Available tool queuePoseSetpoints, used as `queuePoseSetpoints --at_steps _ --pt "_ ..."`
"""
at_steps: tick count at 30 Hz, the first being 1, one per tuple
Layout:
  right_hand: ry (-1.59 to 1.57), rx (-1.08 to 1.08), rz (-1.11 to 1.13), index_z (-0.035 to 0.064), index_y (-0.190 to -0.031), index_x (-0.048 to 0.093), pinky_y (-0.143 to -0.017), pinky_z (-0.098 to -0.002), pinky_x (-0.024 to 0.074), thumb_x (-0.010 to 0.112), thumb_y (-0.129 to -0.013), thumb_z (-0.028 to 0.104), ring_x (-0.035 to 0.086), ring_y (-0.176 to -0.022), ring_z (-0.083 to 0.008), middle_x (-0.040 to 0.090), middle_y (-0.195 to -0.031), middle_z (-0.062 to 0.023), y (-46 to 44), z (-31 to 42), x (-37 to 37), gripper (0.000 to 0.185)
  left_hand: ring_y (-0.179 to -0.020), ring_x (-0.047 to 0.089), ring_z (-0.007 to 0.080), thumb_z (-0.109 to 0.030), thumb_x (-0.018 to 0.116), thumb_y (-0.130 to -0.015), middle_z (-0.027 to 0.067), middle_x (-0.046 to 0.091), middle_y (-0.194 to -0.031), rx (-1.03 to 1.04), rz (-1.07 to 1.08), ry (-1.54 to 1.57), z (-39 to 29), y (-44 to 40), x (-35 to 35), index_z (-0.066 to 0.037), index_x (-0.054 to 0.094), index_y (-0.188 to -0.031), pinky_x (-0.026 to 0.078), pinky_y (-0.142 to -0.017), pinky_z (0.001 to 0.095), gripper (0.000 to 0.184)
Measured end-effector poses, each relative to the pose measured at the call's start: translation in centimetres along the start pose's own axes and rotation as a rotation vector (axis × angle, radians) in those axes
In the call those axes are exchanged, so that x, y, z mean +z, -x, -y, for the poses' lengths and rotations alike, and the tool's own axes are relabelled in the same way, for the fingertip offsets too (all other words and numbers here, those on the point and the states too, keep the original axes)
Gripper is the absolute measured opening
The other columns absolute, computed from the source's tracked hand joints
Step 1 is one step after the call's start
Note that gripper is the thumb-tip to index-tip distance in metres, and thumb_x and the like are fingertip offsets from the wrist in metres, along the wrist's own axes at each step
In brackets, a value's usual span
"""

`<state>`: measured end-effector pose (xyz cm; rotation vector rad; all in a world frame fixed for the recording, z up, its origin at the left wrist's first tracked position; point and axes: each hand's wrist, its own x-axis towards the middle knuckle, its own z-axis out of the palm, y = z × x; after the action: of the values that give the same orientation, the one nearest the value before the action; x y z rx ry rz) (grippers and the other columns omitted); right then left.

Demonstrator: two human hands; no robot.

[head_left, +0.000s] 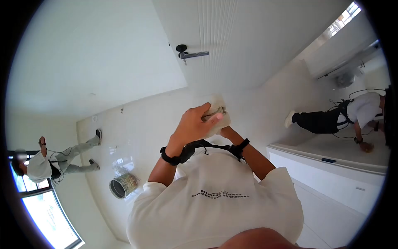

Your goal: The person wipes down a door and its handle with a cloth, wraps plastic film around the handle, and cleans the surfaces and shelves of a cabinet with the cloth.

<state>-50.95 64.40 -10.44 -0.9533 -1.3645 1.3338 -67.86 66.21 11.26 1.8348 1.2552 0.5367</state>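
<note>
Pale cloth (224,120), bunched in front of shirt (215,216), looks lt., soft & floppy, prob. not fragile, best gripped by a thick fold; L hand (194,123) clamped on it, R hand (226,132) mostly hidden, can't tell its grip.

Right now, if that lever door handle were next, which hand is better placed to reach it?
Probably the left hand: in this view it appears closer to the lever door handle and lies over the beige cloth, while the right hand is mostly hidden behind it.
</note>
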Motion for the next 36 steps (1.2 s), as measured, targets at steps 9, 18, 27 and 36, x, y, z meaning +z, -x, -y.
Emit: queuePoseSetpoints --at_steps 9,18,27,36 --pt "-0.176 -0.185 -0.476 0.0058 -0.145 0.034 -0.105 -0.0343 0.0411 0.037 -0.103 0.011 0.048 -0.125 -0.0176 0.047 -0.139 -0.0081 -12.4 12.5 -3.6 0.043 -0.097 0.067 0.0218 -0.024 0.054 -0.103 0.0144 0.069 -0.108 0.301 -0.760 -0.082 2.5 -13.2 -27.8 -0.001 0.055 -0.125 0.051 -0.087 0.0313 0.031" --pt "-0.387 -0.530 -0.931 0.0181 -0.147 0.033 -0.090 -0.0325 0.0487 0.042 -0.095 0.011 0.058 -0.109 -0.0185 0.058 -0.124 -0.0057 -24.8 30.1 -6.8 0.054 -0.124 0.052 0.0299 -0.066 0.034 -0.097 0.0196 0.054 -0.133 0.552 -0.644 0.304 -1.4 -25.1 -28.4 0.002 0.046 -0.135 0.040 -0.105 0.0419 0.078" --pt "1.689 -1.330 -0.832 0.0048 -0.148 0.038 -0.109 -0.0499 0.0278 0.064 -0.088 0.024 0.048 -0.124 -0.0333 0.051 -0.142 -0.0141 -37.2 43.2 -12.2 0.067 -0.086 0.055 0.0138 -0.066 0.051 -0.094 0.0030 0.061 -0.092 0.633 -0.803 0.372 -1.4 -28.9 -25.5 0.001 0.060 -0.109 0.045 -0.079 0.0290 0.069" --pt "1.573 -1.026 -0.016 0.0290 -0.132 0.062 -0.108 -0.0402 0.0413 0.073 -0.086 0.033 0.056 -0.119 -0.0235 0.061 -0.128 0.0013 -36.9 26.3 -10.1 0.048 -0.085 0.055 0.0146 -0.063 0.049 -0.096 0.0033 0.060 -0.091 0.538 -0.858 0.331 -1.8 -28.4 -26.2 -0.003 0.060 -0.104 0.044 -0.078 0.0298 0.062"
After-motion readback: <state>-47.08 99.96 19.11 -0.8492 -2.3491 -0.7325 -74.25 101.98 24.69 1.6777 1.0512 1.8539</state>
